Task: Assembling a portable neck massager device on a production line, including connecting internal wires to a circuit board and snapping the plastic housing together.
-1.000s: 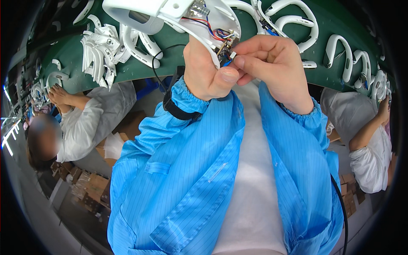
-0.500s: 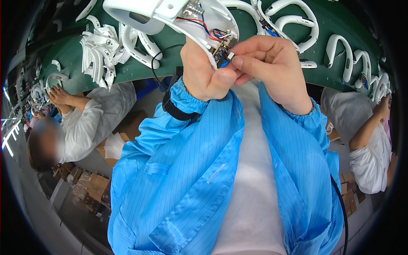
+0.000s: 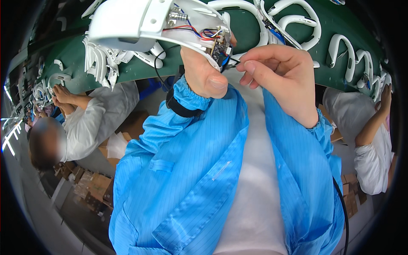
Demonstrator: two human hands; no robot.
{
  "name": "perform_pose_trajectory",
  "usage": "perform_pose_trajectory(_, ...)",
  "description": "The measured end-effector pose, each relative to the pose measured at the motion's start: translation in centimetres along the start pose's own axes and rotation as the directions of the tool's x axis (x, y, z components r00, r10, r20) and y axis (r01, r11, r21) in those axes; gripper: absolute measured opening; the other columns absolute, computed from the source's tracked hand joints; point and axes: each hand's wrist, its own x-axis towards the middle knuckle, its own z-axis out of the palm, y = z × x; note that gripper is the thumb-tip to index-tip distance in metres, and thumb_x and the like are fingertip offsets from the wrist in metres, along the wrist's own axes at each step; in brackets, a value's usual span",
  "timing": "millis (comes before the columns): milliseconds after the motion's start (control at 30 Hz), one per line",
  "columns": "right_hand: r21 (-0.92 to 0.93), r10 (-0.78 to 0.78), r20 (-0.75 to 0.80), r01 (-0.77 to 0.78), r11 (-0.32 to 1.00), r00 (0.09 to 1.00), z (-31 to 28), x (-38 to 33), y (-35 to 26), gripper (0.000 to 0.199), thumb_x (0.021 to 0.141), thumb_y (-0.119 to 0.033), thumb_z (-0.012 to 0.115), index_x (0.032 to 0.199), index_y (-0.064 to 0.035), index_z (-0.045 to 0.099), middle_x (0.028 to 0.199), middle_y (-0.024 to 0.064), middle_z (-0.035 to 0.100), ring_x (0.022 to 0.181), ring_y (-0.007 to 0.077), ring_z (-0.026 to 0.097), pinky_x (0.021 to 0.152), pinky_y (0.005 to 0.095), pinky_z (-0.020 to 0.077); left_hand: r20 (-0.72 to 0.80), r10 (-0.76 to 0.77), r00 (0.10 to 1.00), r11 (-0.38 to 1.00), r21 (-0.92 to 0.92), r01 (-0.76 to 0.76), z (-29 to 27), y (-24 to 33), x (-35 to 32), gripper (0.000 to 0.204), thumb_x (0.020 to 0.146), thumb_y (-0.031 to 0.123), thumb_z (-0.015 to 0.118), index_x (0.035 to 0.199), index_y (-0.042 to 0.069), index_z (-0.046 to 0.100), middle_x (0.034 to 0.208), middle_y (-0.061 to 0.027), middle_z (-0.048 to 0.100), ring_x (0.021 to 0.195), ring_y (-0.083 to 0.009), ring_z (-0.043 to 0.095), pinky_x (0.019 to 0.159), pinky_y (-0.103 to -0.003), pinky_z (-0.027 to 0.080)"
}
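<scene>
Where the left hand (image 3: 199,75) grips, a plastic shell (image 3: 127,20) curves.

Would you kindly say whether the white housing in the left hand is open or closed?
The white housing is open: its circuit board and coloured wires are exposed.

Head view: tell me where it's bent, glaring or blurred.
Head view: the near edge of the green table bows, and the corners go dark; head view: the white housing is bright, almost washed out on top, and ceiling lights glare near the left rim; head view: the right hand looks fairly sharp, while a co-worker's head at left is blurred.
</scene>
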Motion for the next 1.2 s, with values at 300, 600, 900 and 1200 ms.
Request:
perform_pose_trajectory(300, -0.078, 0.005, 0.039, -0.002, 0.997, 0.999, 0.1, 0.3, 0.4, 0.016, 0.08, -0.007, 0.062, 0.087, 0.0065, 0.065, 0.073, 0.0104, 0.065, 0.064, 0.0133, 0.063, 0.059, 0.0239, 0.0516, 0.094, -0.015, 0.995, 0.999, 0.034, 0.012, -0.4, 0.0, -0.5, 0.1, 0.054, 0.077, 0.064, 0.107, -0.006, 0.046, 0.095, -0.012, 0.058, 0.079, -0.0171, 0.059, 0.066, -0.028, 0.05)
perform_pose_trajectory(600, -0.106, 0.125, 0.105, -0.114, 0.988, 0.987, -0.6, 0.2, 0.7, 0.02, 0.078, -0.01, 0.061, 0.086, 0.0075, 0.065, 0.072, 0.0123, 0.065, 0.062, 0.0145, 0.063, 0.057, 0.0244, 0.0522, 0.248, 0.107, 0.963, 0.991, 0.051, -0.123, -0.8, -1.2, -0.4, 0.101, 0.051, 0.078, 0.062, 0.107, -0.005, 0.049, 0.093, -0.0083, 0.056, 0.078, -0.013, 0.055, 0.064, -0.025, 0.047)
perform_pose_trajectory(900, -0.116, 0.121, 0.126, -0.106, 0.988, 0.985, -1.1, 0.7, 0.6, 0.014, 0.078, -0.008, 0.062, 0.085, 0.0051, 0.064, 0.072, 0.0107, 0.065, 0.059, 0.0139, 0.062, 0.055, 0.0236, 0.051, 0.237, 0.026, 0.971, 0.998, 0.055, -0.04, -0.8, -1.6, -1.2, 0.091, 0.057, 0.072, 0.068, 0.101, -0.006, 0.05, 0.085, -0.0078, 0.056, 0.069, -0.0131, 0.056, 0.056, -0.023, 0.046)
perform_pose_trajectory(1200, -0.137, 0.011, 0.158, 0.011, 0.99, 0.987, -1.0, 1.7, 1.8, 0.006, 0.071, -0.001, 0.055, 0.074, 0.0025, 0.059, 0.069, 0.0061, 0.06, 0.06, 0.0087, 0.056, 0.052, 0.0201, 0.0413, 0.188, 0.056, 0.98, 0.948, 0.299, -0.112, -0.1, 0.4, -0.3, 0.067, 0.068, 0.064, 0.063, 0.088, 0.0, 0.061, 0.077, -0.0119, 0.059, 0.065, -0.0315, 0.057, 0.057, -0.037, 0.047)
